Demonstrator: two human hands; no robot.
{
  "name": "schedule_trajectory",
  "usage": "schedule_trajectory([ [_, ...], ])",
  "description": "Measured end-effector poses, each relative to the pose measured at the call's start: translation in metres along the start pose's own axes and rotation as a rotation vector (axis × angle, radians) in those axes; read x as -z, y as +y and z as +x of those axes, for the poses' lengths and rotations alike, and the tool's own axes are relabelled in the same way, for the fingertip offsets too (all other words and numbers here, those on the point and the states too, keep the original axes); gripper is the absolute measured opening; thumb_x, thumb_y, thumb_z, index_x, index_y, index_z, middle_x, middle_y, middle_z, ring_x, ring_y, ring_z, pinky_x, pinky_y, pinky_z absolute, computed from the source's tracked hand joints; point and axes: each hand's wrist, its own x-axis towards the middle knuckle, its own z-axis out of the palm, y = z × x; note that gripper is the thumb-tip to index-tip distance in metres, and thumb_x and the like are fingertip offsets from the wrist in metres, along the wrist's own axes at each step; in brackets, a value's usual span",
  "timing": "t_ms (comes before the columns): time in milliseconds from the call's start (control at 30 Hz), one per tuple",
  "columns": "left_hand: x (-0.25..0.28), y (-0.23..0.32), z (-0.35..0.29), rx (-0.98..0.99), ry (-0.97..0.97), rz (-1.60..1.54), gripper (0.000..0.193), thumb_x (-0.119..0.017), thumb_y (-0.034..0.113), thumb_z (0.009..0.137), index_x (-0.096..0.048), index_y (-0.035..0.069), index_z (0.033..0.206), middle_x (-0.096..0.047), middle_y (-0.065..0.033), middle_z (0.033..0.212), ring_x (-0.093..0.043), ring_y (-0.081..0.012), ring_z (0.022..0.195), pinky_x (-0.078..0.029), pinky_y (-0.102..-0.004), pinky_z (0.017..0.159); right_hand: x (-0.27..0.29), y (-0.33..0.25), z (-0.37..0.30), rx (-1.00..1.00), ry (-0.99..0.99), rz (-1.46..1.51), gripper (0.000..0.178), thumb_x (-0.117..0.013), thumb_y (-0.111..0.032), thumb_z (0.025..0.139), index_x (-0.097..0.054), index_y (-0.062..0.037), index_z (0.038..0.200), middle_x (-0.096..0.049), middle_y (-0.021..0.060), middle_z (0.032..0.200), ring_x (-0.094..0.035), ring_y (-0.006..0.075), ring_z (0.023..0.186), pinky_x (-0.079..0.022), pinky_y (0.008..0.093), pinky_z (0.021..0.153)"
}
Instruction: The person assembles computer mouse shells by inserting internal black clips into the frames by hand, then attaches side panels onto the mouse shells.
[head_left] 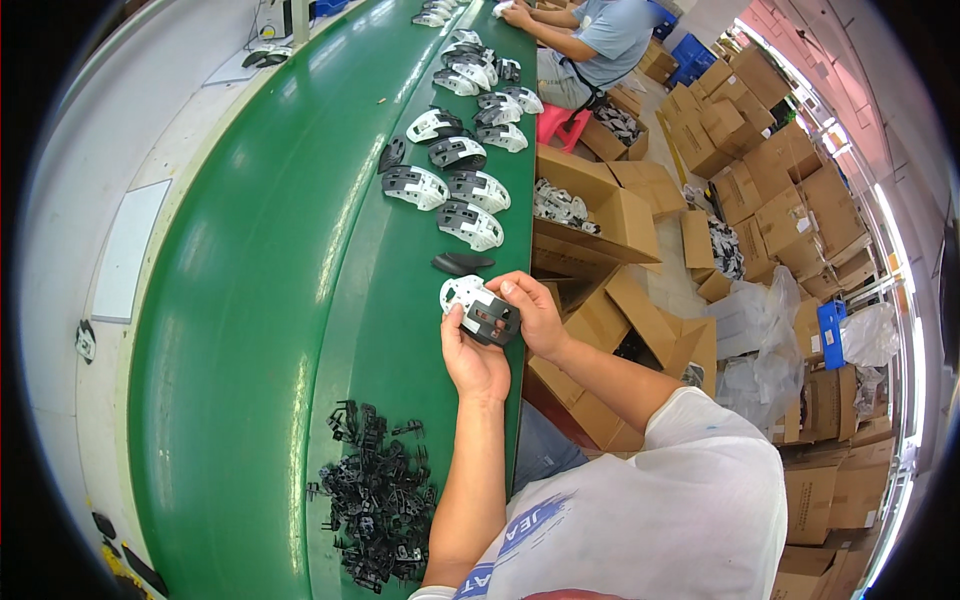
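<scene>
Between both hands, over the right edge of the green bench, is a computer mouse shell (490, 316) with a white end and a black end. My left hand (474, 362) grips it from below, thumb on the side of the white part. At the black part, my right hand (530, 312) pinches it with thumb and fingers. Just beyond lies a curved black plastic piece (462, 263). Farther up the bench stand several white-and-black mouse shells (472, 226). Nearer my left forearm is a heap of small black plastic parts (378, 500).
The green bench (240, 300) runs away from me. At its far right edge sits another person (610, 45) on a pink stool (563, 127). Open cardboard boxes (625, 225) crowd the floor on my right, with clear plastic bags (765, 330) beyond. A white board (132, 250) lies on the left ledge.
</scene>
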Motion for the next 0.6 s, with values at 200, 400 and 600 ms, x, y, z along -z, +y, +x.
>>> schedule_trajectory([
  [200, 0.0001, 0.0007, -0.0003, -0.003, 0.029, 0.001, 0.042, -0.055, 0.033, 0.105, -0.061, 0.005, 0.135, -0.069, -0.0071, 0.129, -0.067, -0.02, 0.116, -0.053, -0.0364, 0.096, -0.0013, -0.0017, -0.0015, 0.001, 0.0, -0.032, 0.029, -0.053, -0.025, 0.112, -0.069, -0.0009, 0.115, -0.071, 0.0021, 0.105, -0.062, 0.0076, 0.094, -0.052, 0.0263, 0.087],
  [400, -0.002, 0.001, -0.0005, -0.005, 0.037, 0.005, 0.04, -0.056, 0.034, 0.104, -0.062, 0.006, 0.132, -0.07, -0.0063, 0.126, -0.067, -0.0192, 0.112, -0.054, -0.0363, 0.094, -0.0023, -0.0034, -0.002, -0.004, 0.006, -0.037, 0.028, -0.053, -0.023, 0.112, -0.069, -0.0007, 0.114, -0.071, 0.0027, 0.104, -0.063, 0.0082, 0.093, -0.052, 0.0265, 0.087],
  [600, -0.0049, 0.0017, -0.0021, -0.006, 0.06, -0.003, 0.039, -0.058, 0.034, 0.103, -0.063, 0.007, 0.13, -0.07, -0.0057, 0.124, -0.067, -0.0186, 0.111, -0.053, -0.0353, 0.093, -0.005, -0.0025, -0.0025, 0.024, 0.022, -0.038, 0.027, -0.054, -0.022, 0.111, -0.071, -0.0012, 0.112, -0.072, 0.0028, 0.102, -0.065, 0.0081, 0.092, -0.054, 0.0263, 0.084],
])
